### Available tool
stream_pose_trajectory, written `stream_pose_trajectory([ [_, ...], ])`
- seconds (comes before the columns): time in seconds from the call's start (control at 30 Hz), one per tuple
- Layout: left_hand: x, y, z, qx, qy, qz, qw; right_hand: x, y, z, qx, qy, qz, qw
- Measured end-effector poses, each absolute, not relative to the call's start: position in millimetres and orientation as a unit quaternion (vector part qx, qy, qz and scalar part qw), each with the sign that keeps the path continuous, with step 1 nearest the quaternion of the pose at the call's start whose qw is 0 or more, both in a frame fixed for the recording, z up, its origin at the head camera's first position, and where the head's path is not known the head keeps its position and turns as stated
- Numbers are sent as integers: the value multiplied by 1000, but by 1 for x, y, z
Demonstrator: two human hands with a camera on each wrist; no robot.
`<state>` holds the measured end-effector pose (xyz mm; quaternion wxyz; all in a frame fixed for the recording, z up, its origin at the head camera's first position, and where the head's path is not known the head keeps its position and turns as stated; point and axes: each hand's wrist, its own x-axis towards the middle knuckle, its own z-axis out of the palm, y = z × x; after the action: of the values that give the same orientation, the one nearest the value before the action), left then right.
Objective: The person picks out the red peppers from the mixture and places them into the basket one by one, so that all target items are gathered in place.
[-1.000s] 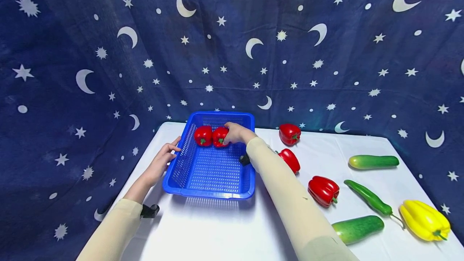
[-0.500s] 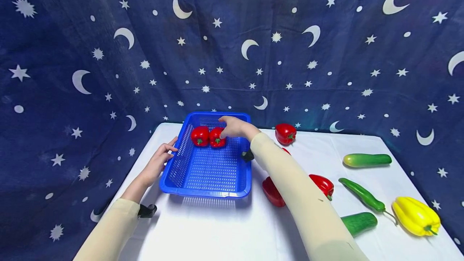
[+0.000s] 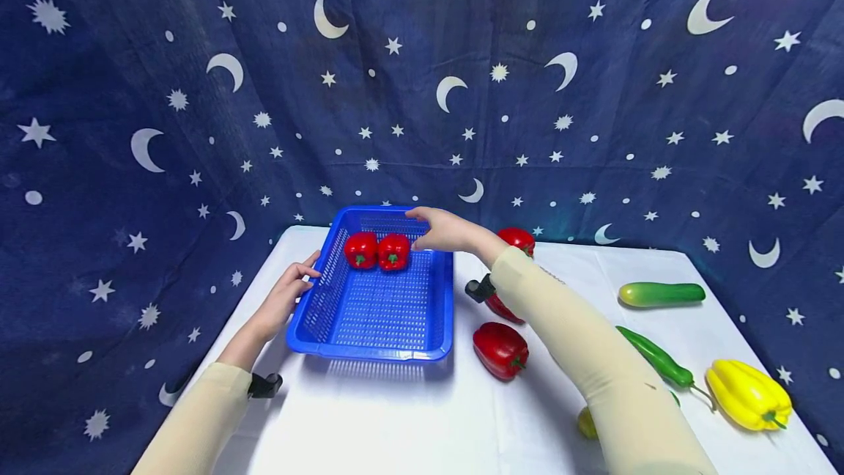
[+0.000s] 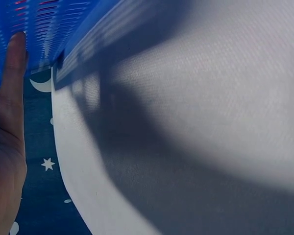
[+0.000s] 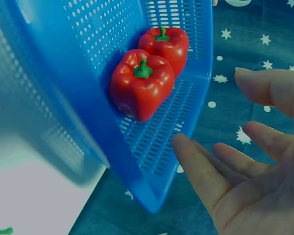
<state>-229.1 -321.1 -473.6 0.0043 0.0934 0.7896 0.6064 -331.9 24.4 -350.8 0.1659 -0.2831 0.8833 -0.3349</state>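
A blue plastic basket stands on the white table. Inside it, side by side near the far end, sit two red bell peppers: the left pepper and the right pepper. My left hand touches the basket's left side with extended fingers; in the left wrist view one straight finger lies against the slotted wall. Over the basket's far right part is my right hand, its fingers spread and holding nothing. The right wrist view shows this hand apart from the nearer pepper.
Right of the basket lie a red bell pepper and two more, partly hidden by my right arm. Farther right are a cucumber, a long green chili pepper and a yellow bell pepper. A starry blue curtain hangs behind the table.
My right hand has let go of the right pepper in the basket and moved up and right, away from it. The left hand stays at the basket's side.
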Motion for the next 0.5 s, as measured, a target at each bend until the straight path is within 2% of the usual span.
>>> stream_pose_trajectory([
  [0.5, -231, -322, -475, 87, 790, 607, 3, -314, 92, -354, -272, 886, -348, 145],
])
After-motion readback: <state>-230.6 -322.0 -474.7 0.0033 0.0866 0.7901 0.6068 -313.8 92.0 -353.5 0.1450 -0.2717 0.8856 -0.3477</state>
